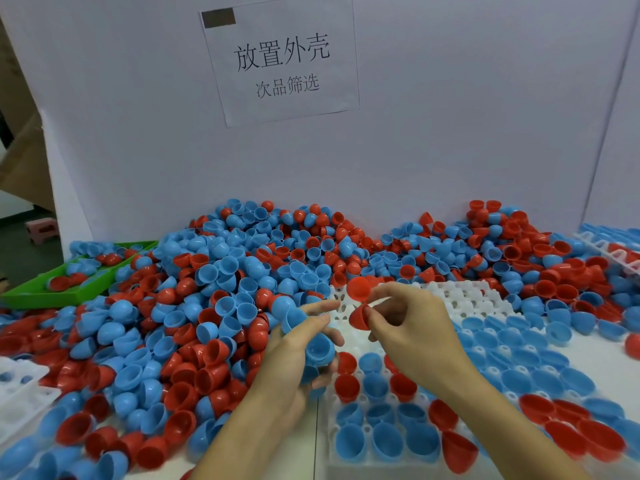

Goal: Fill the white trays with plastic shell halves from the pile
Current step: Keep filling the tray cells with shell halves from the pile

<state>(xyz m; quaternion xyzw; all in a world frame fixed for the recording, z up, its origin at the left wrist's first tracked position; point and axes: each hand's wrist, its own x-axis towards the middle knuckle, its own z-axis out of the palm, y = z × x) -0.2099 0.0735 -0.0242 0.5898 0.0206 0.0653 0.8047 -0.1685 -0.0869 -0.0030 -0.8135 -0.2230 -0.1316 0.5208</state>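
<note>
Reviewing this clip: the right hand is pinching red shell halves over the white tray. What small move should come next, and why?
Probably lower the right hand and seat the lower red shell half in an empty cell at the far end of the white tray. Its near rows already hold blue and red halves, while cells beneath the hand look empty. The left hand holds blue halves, seemingly queued next.

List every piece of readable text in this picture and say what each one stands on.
"放置外壳": large black characters, top line on the white paper sheet stuck to the pale partition wall.
"次品筛选": smaller characters, second line on the same sheet.
The dark rectangle at the sheet's top left corner shows no readable text.
No lettering is readable on the shell halves, the white tray or the green tray.
</note>
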